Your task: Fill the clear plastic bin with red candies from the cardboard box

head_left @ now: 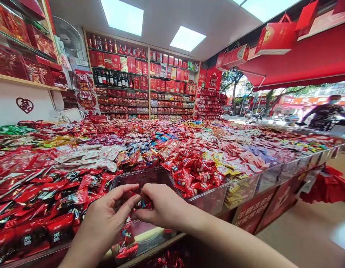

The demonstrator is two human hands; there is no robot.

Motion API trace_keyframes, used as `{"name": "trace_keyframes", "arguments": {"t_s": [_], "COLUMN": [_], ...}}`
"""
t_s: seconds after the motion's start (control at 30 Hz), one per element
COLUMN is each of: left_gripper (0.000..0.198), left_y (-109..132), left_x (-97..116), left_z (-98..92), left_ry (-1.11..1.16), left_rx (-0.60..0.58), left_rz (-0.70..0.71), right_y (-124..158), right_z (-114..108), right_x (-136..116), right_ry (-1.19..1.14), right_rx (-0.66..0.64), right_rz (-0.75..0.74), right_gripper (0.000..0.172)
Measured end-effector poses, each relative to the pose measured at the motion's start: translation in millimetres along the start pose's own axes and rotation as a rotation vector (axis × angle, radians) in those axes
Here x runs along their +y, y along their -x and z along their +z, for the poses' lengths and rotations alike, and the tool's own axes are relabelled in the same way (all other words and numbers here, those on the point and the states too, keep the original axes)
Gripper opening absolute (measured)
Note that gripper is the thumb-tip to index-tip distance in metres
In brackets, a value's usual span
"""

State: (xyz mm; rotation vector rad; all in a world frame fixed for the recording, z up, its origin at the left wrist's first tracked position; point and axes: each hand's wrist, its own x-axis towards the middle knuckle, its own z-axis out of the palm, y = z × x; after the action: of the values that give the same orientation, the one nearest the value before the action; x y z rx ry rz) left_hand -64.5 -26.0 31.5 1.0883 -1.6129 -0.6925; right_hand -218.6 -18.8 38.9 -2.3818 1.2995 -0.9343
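Over the nearly empty clear bin, the left hand and right hand pinch a small wrapped candy between their fingertips (a light grip, held low, likely serves best).

left hand and right hand pinch candy above clear bin.

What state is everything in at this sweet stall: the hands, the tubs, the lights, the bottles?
left hand: thumb and forefinger apart, tips by the wrapped sweet
right hand: pinched shut on the wrapped sweet
clear tub: open, nearly empty
neighbouring tub: heaped over its rim with red sweets
ceiling lights: on
wine bottles: upright on a shelf
gift bags: hanging overhead
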Motion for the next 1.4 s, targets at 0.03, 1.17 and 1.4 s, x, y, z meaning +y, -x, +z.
{"name": "trace_keyframes", "arguments": {"t_s": [0.03,1.17,1.4], "left_gripper": [0.028,0.05,0.05], "left_y": [-3,-4,-5], "left_x": [-3,-22,-11], "left_z": [3.0,1.5,2.3], "left_ry": [0.062,0.451,0.369], "left_rx": [-0.025,0.011,-0.019], "left_rz": [-0.05,-0.315,-0.279], "right_y": [3,15,19], "right_z": [5,24,28], "right_x": [4,18,18], "right_ry": [-0.073,-0.613,-0.359], "right_rx": [0.044,0.254,0.302], "right_rz": [0.053,0.077,-0.071], "right_gripper": [0.023,0.018,0.025]}}
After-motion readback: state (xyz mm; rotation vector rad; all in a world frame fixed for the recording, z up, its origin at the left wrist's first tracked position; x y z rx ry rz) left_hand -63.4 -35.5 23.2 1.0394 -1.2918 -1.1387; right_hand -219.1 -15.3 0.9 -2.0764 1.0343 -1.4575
